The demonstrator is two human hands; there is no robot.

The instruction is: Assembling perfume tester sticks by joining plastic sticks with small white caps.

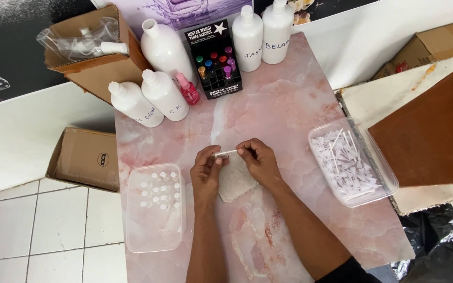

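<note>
Pink marble tabletop [300, 110] fills mid-frame. At centre, one left hand [206, 172] and one right hand [258, 160] pinch the two ends of one thin white tube [226, 153] above one pale cloth [235, 183]. Two clear tubs flank them: small vials [159, 191] lower left, white sprayer parts [344, 160] right. Five white bottles [164, 94] and one black display box [214, 57] stand along the top.

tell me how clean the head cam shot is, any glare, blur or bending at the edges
Head view: even, soft light with only faint shadows under the left hand and right hand; mild sheen on the pink marble table and the clear tub of white parts; the thin white tube between the fingers is small yet sharp; wide-angle bending tilts the floor tiles and the boxes at the edges.
</note>
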